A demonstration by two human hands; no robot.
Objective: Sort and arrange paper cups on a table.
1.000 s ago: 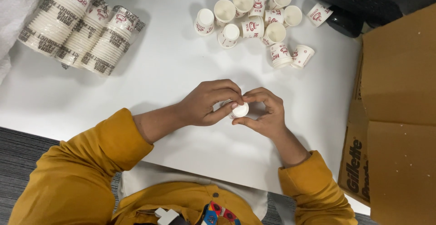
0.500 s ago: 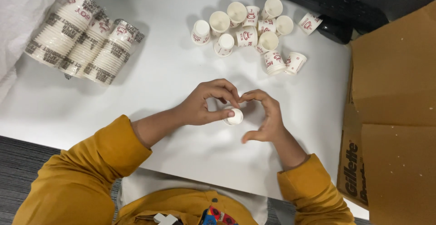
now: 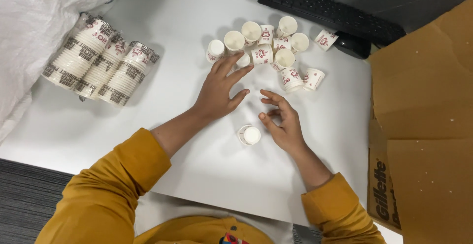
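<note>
Your left hand (image 3: 220,87), open, reaches toward the cluster of small white paper cups (image 3: 268,52); your right hand (image 3: 282,123), loosely open and empty, sits just beside the single upturned small white paper cup (image 3: 249,135).

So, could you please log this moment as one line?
left hand: open, reaching to cup cluster | right hand: open, beside lone cup | stacks: lying far left

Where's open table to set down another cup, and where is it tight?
Free: the white table between the wrapped cup stacks and the left hand, and the near strip below the lone cup by the right hand. Crowded: the loose cup cluster below the keyboard; the cardboard box closes the right side.
</note>
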